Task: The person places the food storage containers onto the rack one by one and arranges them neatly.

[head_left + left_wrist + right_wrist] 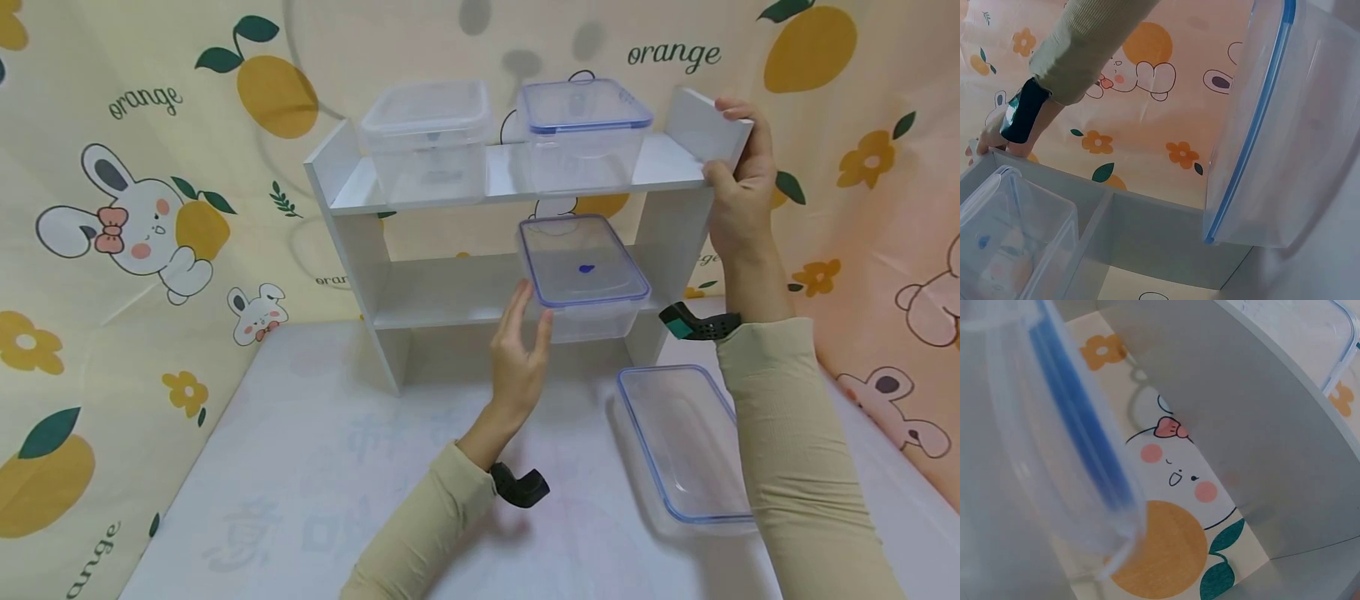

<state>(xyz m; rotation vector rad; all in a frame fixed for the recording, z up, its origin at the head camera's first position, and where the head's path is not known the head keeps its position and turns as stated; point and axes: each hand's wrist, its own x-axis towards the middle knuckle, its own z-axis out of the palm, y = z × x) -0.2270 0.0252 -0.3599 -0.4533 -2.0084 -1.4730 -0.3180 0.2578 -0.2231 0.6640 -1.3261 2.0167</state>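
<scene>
Head view: four clear plastic containers, one white shelf unit [450, 287] and two hands. Two containers are up on the top board [667, 162]: a pale-lidded container [427, 142] at left, just beside the left end panel [336, 162], and a blue-edged container [585, 125] at right, with a gap between them. The third, a container with a blue-rimmed lid [581, 258], sits towards the right of the middle board [442, 292], its front jutting out past that board's front edge. The fourth, a blue-rimmed container [675, 450], is on the bench [337, 475], right of and in front of the unit; whether it is lidded is hard to tell.

The left hand [519, 375] has its fingers extended and thumb apart, up at the left front corner of the third container; contact cannot be told. The right hand [746, 187] grips the right end panel [705, 129], fingers over its edge.

Room on the middle board lies left of the third container, up to the left side; rightward, the side panel is near. On top, a strip separates the blue-edged container from the gripped panel.
</scene>
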